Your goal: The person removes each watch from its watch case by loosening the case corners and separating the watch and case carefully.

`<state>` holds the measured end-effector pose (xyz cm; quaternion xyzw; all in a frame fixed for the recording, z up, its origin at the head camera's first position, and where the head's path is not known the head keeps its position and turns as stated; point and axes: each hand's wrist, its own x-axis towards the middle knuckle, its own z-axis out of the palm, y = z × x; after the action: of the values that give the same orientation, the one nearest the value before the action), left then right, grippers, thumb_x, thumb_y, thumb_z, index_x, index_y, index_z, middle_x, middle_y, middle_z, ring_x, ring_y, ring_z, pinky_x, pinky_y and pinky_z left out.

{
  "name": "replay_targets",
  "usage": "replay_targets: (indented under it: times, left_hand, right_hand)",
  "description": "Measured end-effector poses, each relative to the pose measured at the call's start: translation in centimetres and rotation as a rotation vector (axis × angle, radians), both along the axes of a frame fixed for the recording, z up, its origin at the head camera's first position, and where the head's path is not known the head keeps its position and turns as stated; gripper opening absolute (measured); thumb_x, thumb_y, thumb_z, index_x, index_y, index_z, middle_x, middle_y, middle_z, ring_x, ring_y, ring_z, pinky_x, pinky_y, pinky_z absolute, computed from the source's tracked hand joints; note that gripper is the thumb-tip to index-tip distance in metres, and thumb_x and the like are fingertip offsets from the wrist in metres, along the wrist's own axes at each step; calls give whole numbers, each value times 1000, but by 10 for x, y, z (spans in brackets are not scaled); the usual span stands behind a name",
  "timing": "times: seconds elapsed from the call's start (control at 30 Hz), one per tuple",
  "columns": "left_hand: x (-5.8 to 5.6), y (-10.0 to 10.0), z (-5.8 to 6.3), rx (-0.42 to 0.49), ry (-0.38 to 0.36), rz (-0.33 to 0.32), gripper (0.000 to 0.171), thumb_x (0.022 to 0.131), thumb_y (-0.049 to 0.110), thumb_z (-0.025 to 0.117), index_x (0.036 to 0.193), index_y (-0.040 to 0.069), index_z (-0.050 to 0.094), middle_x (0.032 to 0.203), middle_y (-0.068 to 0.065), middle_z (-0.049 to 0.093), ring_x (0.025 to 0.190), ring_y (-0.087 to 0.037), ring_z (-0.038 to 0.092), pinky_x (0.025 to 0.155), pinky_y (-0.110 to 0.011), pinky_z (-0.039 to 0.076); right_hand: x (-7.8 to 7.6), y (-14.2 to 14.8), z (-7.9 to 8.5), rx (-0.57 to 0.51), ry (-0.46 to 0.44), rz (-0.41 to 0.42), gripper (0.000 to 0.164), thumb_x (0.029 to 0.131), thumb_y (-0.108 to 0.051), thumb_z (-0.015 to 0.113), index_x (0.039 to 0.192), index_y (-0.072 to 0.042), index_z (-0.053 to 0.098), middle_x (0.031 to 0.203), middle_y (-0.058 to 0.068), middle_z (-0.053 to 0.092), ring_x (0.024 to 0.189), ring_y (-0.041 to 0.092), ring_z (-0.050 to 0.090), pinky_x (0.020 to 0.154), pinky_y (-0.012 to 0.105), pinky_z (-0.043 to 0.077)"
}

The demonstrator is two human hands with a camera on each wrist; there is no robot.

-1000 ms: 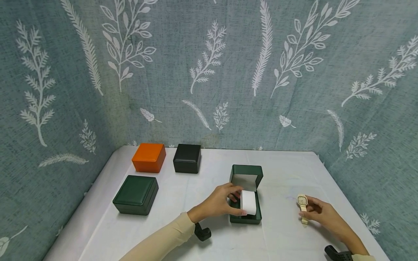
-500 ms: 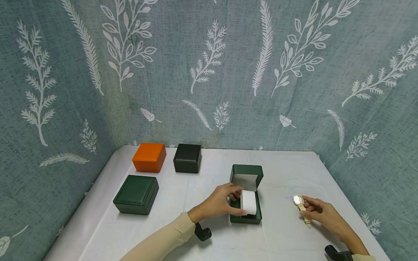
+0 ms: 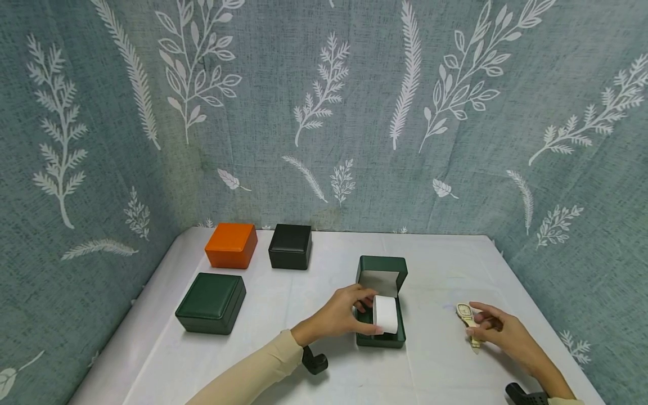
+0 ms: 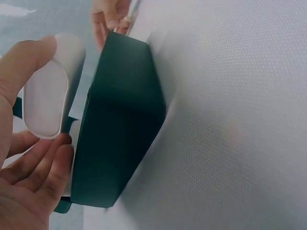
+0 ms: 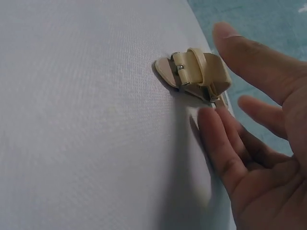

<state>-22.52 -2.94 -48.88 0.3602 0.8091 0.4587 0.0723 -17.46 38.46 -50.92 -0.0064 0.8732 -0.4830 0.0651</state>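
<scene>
My left hand (image 3: 341,316) pinches a white watch cushion (image 3: 386,315) between thumb and fingertips. The cushion sits tilted in an open dark green watch box (image 3: 399,342), whose lid stands up behind it. In the left wrist view my thumb lies on the cushion's upper end and my fingers are under its lower end. On the right, a cream-strapped wristwatch (image 3: 464,311) lies on the white table, its strap buckled in a loop. My right hand (image 3: 506,332) is beside it; in the right wrist view the thumb and fingers are spread apart around the strap (image 5: 199,72), not gripping it.
To the left are three closed boxes: orange (image 3: 230,246), black (image 3: 291,246) and dark green (image 3: 210,302). A patterned blue-green cloth (image 3: 324,112) hangs behind and at both sides of the table (image 3: 435,371).
The watch has turned in my right hand, its dial swinging to the left, and now lies on the table with my fingers loosened from it. My left hand keeps still on the cushion.
</scene>
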Motion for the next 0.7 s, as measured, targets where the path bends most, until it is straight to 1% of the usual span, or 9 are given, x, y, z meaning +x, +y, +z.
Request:
replay_targets:
  times: [0.13,0.27,0.37,0.5,0.7]
  left_hand:
    - [0,0,0,0,-3,4,74,80,33,91,141,4,60,114,-1,61,92,-5,64,85,-20,55]
    - [0,0,0,4,0,10,73,80,32,92,140,3,61,114,-2,61,95,-6,64,85,-20,55]
    - [0,-1,0,3,2,13,73,80,31,92,140,4,60,114,-2,61,97,-8,64,86,-19,55]
    - [1,-1,0,0,6,12,73,80,31,91,140,4,60,115,-3,61,98,-8,64,86,-19,54]
    - [0,-1,0,10,8,11,73,80,32,91,140,4,61,114,-1,61,97,-8,64,86,-20,55]
  right_hand:
    - [3,-2,4,73,80,-13,70,93,-31,79,150,-1,49,120,17,59,90,15,62,73,28,54]
    - [4,-6,10,94,148,-6,63,95,-31,77,147,-3,54,118,15,61,88,13,63,72,28,55]
    - [4,-11,15,79,193,14,59,95,-29,77,145,-4,56,116,14,63,88,13,63,73,27,54]
    - [2,-20,19,39,238,64,55,96,-22,76,143,-2,57,114,15,64,87,14,64,74,26,54]
    - [0,-37,22,-19,231,117,55,94,-20,77,142,-1,58,113,18,64,86,15,64,73,27,55]
